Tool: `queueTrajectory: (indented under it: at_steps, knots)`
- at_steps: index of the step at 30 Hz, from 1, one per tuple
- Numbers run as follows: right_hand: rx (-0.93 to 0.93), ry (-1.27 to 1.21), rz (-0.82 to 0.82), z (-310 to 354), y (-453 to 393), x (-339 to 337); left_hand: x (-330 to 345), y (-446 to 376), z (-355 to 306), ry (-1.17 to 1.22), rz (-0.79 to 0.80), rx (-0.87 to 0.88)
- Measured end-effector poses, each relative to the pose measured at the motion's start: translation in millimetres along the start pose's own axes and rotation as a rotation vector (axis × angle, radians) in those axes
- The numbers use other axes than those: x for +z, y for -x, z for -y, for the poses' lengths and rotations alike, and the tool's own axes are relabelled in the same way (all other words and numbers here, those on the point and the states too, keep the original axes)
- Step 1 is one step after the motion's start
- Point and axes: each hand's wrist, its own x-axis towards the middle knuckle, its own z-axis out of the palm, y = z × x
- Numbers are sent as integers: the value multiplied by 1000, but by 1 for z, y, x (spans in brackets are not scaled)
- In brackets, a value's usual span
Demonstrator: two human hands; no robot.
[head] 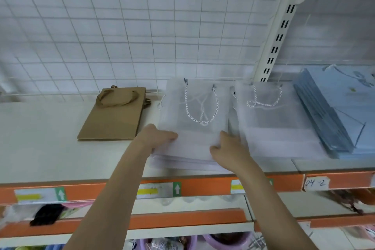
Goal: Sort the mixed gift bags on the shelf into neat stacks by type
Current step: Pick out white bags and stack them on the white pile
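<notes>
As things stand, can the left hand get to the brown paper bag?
Probably yes. The left hand rests on the near-left edge of the frosted bag stack, and the brown paper bag lies flat just left of it on bare shelf, nothing between.

The left hand (pixel 157 138) has its fingertips tucked under the edge of the frosted bag stack (pixel 192 126), so how they curl cannot be told. The right hand (pixel 229 151) covers the stack's near right corner. The blue bag pile (pixel 341 119) runs off the right edge. Print on the price labels (pixel 40 195) is too blurred to read. Goods on the lower shelves (pixel 182 243) are cut off at the near edge and smeared
</notes>
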Motion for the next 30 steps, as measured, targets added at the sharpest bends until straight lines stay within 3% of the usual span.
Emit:
queueTrajectory:
  at_steps: [7, 16, 21, 25, 30]
  knots:
    - [64, 23, 9, 24, -7, 9, -18, -20, 20, 199, -37, 100]
    - [94, -164, -54, 30, -49, 0, -32, -41, 16, -206, 8, 208]
    - [24, -445, 59, 32, -59, -11, -42, -51, -5, -22, 63, 170]
    - [83, -463, 171, 28, -70, -17, -32, -54, -15, 84, 91, 170]
    - [107, -535, 185, 29, -80, -20, -28, -60, -17, 209, 82, 119]
